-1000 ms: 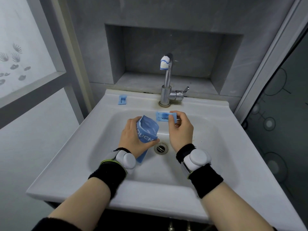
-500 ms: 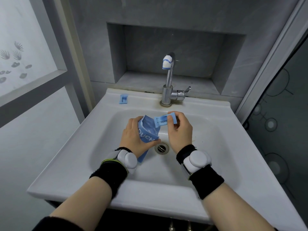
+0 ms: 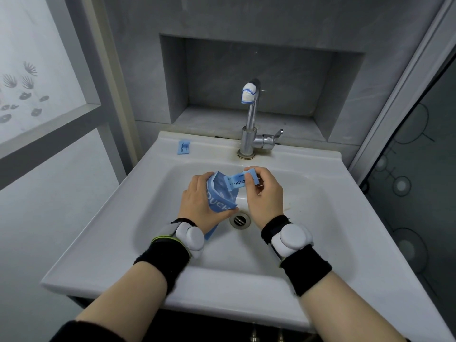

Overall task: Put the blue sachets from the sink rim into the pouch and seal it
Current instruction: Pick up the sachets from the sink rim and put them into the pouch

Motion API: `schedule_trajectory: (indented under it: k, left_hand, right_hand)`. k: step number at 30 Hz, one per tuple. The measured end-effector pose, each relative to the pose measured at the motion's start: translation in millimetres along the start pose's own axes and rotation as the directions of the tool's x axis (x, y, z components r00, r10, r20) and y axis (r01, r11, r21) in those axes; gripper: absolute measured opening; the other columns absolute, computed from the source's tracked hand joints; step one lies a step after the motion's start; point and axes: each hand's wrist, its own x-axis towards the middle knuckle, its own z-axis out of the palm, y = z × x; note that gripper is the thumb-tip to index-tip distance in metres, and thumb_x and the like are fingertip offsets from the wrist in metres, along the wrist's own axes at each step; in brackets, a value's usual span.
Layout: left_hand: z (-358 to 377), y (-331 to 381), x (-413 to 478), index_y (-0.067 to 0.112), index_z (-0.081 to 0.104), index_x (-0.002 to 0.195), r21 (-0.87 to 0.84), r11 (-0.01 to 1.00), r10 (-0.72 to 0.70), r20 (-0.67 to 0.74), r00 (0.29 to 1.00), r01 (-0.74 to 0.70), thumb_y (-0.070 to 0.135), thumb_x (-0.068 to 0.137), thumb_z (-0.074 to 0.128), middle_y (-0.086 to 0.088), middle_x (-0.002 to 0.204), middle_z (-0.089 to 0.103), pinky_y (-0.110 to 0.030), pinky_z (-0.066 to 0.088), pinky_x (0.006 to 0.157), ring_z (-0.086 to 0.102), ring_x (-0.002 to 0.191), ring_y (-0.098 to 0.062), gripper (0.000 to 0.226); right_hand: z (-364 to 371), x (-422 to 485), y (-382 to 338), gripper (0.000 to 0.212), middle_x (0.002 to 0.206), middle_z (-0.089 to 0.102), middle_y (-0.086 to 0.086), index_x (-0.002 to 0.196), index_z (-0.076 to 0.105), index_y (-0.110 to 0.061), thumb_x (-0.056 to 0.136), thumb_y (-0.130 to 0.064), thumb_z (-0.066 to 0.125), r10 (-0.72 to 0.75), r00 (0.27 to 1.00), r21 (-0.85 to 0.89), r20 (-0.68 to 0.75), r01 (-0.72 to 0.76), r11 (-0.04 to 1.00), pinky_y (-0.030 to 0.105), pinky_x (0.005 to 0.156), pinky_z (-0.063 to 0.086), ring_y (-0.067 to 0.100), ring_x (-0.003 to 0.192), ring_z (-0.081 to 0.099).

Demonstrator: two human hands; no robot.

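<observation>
My left hand (image 3: 197, 206) grips a blue pouch (image 3: 220, 197) upright over the basin, its mouth open at the top. My right hand (image 3: 264, 193) pinches one end of a blue sachet (image 3: 238, 182); the sachet's left end dips into the pouch mouth. A second blue sachet (image 3: 183, 147) lies flat on the back left of the white sink rim (image 3: 212, 146), apart from both hands.
A chrome tap (image 3: 250, 124) with a side lever stands at the back middle of the rim, just behind my hands. The drain (image 3: 239, 219) sits below the pouch. A grey wall niche lies behind, a frosted window left, a glass door right.
My right hand has carried the sachet left and down from beside the pouch until its end enters the pouch mouth. The left hand has held the pouch nearly still.
</observation>
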Motion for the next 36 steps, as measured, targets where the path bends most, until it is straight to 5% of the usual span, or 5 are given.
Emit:
schedule_trajectory:
  k: [12,24,36]
  left_hand:
    - [3.0,-3.0,0.5,0.02,0.039,0.132,0.046,0.994,0.099,-0.009,0.995,-0.098,0.06,0.055,0.081,0.003,0.122,0.047,-0.027,0.035,0.092,0.049,0.109,-0.015,0.097]
    - [3.1,-3.0,1.9,0.02,0.041,0.133,0.092,0.982,0.167,0.01,0.986,-0.167,0.057,0.056,0.082,0.003,0.12,0.048,-0.035,0.042,0.094,0.05,0.108,-0.016,0.095]
    - [3.9,-3.3,1.5,0.023,0.039,0.132,0.085,0.976,0.196,0.032,0.98,-0.198,0.063,0.056,0.074,0.005,0.119,0.047,-0.032,0.042,0.092,0.05,0.106,-0.015,0.093]
  right_hand:
    - [0.9,0.3,1.3,0.008,0.087,0.066,-0.007,0.096,0.064,-0.019,0.093,-0.021,0.056,0.001,1.0,0.01,0.001,-0.001,1.0,0.015,0.066,0.049,0.007,0.079,0.06]
    - [1.5,-2.7,0.7,0.012,0.086,0.068,-0.013,0.1,0.07,-0.023,0.089,-0.022,0.064,0.029,0.998,-0.02,0.052,-0.028,0.999,0.007,0.068,0.049,-0.002,0.076,0.063]
    - [3.1,-3.7,4.6,0.013,0.086,0.073,-0.01,0.095,0.075,-0.022,0.085,-0.02,0.069,0.05,0.99,-0.001,0.134,-0.051,0.999,0.018,0.072,0.055,0.002,0.077,0.066]
